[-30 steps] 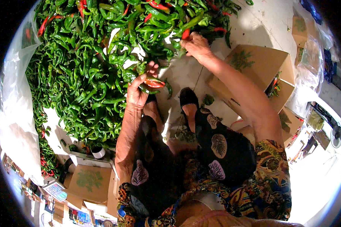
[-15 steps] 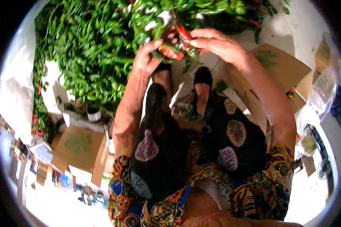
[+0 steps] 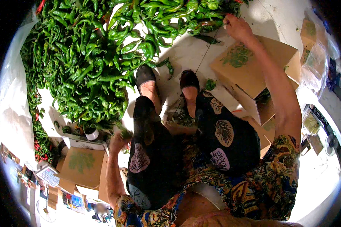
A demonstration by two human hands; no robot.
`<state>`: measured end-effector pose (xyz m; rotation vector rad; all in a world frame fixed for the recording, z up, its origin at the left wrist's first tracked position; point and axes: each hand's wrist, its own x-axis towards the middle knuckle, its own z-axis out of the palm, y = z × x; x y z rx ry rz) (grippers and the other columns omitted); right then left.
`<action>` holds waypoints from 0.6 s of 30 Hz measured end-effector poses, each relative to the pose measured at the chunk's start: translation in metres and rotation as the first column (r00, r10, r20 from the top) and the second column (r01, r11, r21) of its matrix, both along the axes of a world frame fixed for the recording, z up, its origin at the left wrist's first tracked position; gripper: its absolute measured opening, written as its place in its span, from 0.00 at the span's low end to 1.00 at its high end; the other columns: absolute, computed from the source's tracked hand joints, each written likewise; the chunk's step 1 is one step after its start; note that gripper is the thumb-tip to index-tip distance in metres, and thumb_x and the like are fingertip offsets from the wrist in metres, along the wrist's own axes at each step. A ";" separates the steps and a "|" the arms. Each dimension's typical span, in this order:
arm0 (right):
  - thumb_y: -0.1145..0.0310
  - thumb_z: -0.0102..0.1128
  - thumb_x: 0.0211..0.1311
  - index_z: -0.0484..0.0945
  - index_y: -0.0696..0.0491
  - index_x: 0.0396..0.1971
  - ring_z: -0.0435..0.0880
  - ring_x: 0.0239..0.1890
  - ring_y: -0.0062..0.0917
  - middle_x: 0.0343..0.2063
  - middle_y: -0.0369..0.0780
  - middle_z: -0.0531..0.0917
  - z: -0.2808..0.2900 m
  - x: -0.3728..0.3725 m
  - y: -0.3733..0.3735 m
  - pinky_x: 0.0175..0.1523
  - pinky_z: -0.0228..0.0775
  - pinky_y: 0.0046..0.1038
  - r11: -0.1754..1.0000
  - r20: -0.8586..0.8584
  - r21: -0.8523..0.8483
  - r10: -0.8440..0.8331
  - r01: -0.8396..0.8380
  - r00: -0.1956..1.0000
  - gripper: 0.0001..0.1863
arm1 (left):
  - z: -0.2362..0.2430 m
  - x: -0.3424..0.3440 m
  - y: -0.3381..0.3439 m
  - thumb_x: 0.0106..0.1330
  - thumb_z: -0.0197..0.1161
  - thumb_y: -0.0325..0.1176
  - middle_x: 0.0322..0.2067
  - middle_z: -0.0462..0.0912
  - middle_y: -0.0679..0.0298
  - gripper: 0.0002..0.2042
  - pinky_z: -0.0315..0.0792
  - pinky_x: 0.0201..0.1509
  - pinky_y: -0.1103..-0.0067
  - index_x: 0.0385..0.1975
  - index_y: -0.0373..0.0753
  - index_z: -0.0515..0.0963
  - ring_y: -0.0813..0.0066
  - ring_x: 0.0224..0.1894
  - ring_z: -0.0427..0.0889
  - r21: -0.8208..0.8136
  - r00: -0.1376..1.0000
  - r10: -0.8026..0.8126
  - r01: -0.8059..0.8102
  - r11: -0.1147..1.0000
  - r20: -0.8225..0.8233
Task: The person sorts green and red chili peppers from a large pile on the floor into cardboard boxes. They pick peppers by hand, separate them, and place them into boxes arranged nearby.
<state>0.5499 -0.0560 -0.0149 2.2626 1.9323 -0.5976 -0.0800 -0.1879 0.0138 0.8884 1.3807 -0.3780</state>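
Note:
A wide heap of long green chili peppers [image 3: 91,64] spreads over the floor in front of my feet. At its right edge my right hand [image 3: 238,28] pinches the end of a dark green and reddish chili pepper [image 3: 211,23] lying among the others. My left hand [image 3: 118,143] is down beside my left thigh, fingers curled. Green pepper-like pieces [image 3: 125,134] show at its top, partly blurred, and a bit of red shows beside it. A dark green pepper [image 3: 207,39] lies apart on the floor just below my right hand.
A cardboard box [image 3: 267,62] with raised flaps stands to my right, another box [image 3: 81,166] to my left. A small white pot [image 3: 91,134] sits at the heap's near edge. Red peppers [image 3: 41,151] lie at far left. Clear plastic sheeting [image 3: 318,70] hangs on the right.
My hands have parted from over the heap, where they held red and green peppers together. The left has dropped toward my thigh; the right has reached out to the heap's right edge.

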 end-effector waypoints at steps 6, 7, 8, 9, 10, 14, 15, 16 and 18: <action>0.67 0.59 0.53 0.66 0.42 0.54 0.75 0.47 0.39 0.47 0.40 0.77 -0.067 0.062 0.004 0.47 0.70 0.42 0.998 0.208 0.053 0.033 -0.045 0.978 0.26 | -0.016 0.008 0.000 0.55 0.62 0.34 0.29 0.79 0.60 0.16 0.72 0.35 0.78 0.41 0.32 0.72 0.69 0.30 0.78 0.063 1.000 -0.031 0.031 0.998 0.005; 0.66 0.60 0.53 0.65 0.42 0.55 0.74 0.46 0.39 0.46 0.40 0.77 -0.073 0.057 0.007 0.46 0.70 0.42 0.999 0.277 0.021 0.041 -0.049 0.960 0.27 | -0.018 0.011 0.005 0.55 0.62 0.34 0.29 0.79 0.61 0.16 0.72 0.35 0.78 0.41 0.33 0.72 0.70 0.30 0.78 0.082 1.000 -0.022 0.021 0.996 0.013; 0.66 0.60 0.53 0.64 0.41 0.56 0.74 0.46 0.40 0.46 0.40 0.76 -0.076 0.056 0.009 0.45 0.70 0.42 0.999 0.348 -0.013 0.051 -0.049 0.936 0.28 | -0.019 0.015 0.009 0.55 0.62 0.33 0.29 0.80 0.61 0.16 0.72 0.36 0.78 0.41 0.33 0.73 0.70 0.30 0.78 0.098 1.000 -0.016 0.013 0.995 0.026; 0.66 0.60 0.52 0.64 0.42 0.55 0.74 0.44 0.40 0.44 0.41 0.77 -0.076 0.057 0.010 0.44 0.70 0.42 0.980 0.378 0.129 0.095 -0.154 0.921 0.28 | -0.022 0.021 0.013 0.55 0.62 0.33 0.30 0.80 0.61 0.15 0.72 0.36 0.78 0.41 0.33 0.73 0.71 0.31 0.78 0.118 0.999 -0.006 0.000 0.993 0.044; 0.66 0.61 0.51 0.65 0.42 0.53 0.75 0.42 0.41 0.42 0.42 0.77 -0.077 0.054 0.010 0.43 0.69 0.42 0.930 0.406 0.262 0.136 -0.258 0.904 0.27 | -0.022 0.025 0.018 0.55 0.62 0.33 0.30 0.80 0.62 0.15 0.72 0.36 0.79 0.41 0.33 0.73 0.71 0.31 0.78 0.131 0.999 0.002 -0.009 0.991 0.051; 0.68 0.60 0.51 0.64 0.47 0.47 0.75 0.37 0.43 0.35 0.44 0.76 -0.075 0.052 0.022 0.39 0.66 0.40 0.976 -0.118 0.168 0.162 -0.141 0.980 0.23 | -0.032 0.050 0.038 0.55 0.62 0.32 0.32 0.80 0.63 0.14 0.71 0.38 0.80 0.41 0.33 0.74 0.74 0.32 0.77 0.207 0.992 0.050 -0.073 0.976 0.116; 0.69 0.59 0.51 0.64 0.48 0.46 0.75 0.36 0.43 0.34 0.45 0.75 -0.071 0.049 0.022 0.38 0.66 0.41 0.993 -0.173 0.101 0.070 -0.053 0.982 0.21 | -0.035 0.057 0.042 0.55 0.62 0.31 0.32 0.80 0.64 0.14 0.71 0.39 0.80 0.41 0.34 0.74 0.74 0.33 0.77 0.224 0.988 0.061 -0.091 0.970 0.139; 0.70 0.58 0.52 0.63 0.49 0.44 0.75 0.35 0.44 0.33 0.45 0.75 -0.061 0.029 0.028 0.38 0.65 0.41 0.999 -0.239 0.037 -0.016 0.026 0.971 0.20 | -0.034 0.059 0.047 0.55 0.62 0.31 0.33 0.80 0.64 0.14 0.71 0.39 0.80 0.41 0.34 0.74 0.75 0.33 0.77 0.251 0.986 0.083 -0.118 0.961 0.148; 0.70 0.57 0.53 0.63 0.50 0.43 0.75 0.35 0.45 0.32 0.46 0.74 -0.052 0.010 0.026 0.38 0.65 0.41 0.999 -0.323 0.000 -0.035 0.037 0.946 0.18 | -0.040 0.076 0.058 0.55 0.62 0.31 0.34 0.80 0.65 0.14 0.71 0.40 0.81 0.41 0.34 0.75 0.76 0.34 0.77 0.298 0.970 0.109 -0.172 0.939 0.217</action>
